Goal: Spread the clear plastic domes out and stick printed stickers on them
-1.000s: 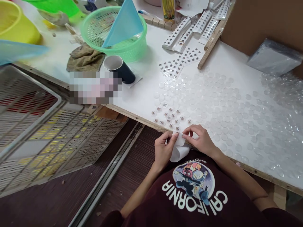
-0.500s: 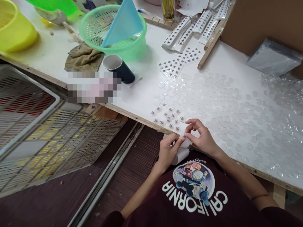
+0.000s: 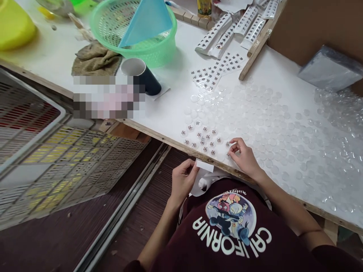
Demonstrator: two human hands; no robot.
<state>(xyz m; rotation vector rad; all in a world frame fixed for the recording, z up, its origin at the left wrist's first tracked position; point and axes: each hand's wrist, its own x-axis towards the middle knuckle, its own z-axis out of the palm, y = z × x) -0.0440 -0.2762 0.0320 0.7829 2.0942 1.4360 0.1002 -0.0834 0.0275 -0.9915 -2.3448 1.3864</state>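
Note:
My left hand (image 3: 184, 177) is closed in a pinch on a white paper strip (image 3: 205, 166), which hangs over the table's front edge and trails to a curled end by the shirt. My right hand (image 3: 245, 158) rests over the table edge with thumb and index finger bent together. At its thumb tip shows a small printed sticker (image 3: 228, 154), partly hidden. By the index fingertip lies a clear round disc with a cartoon print (image 3: 227, 144). Several similar printed discs (image 3: 202, 142) lie just left of that hand.
Many plain clear discs (image 3: 255, 113) cover the white table to the right. Printed sticker sheets (image 3: 210, 77) lie behind them, beside a wooden strip (image 3: 255, 56). A dark mug (image 3: 149, 81), brown cloth (image 3: 98, 62) and green basket (image 3: 159, 53) stand left. Plastic crates (image 3: 85, 170) sit below.
My hands, close together before, have parted. The left moved left and down with the paper strip. The right moved slightly right, over the discs.

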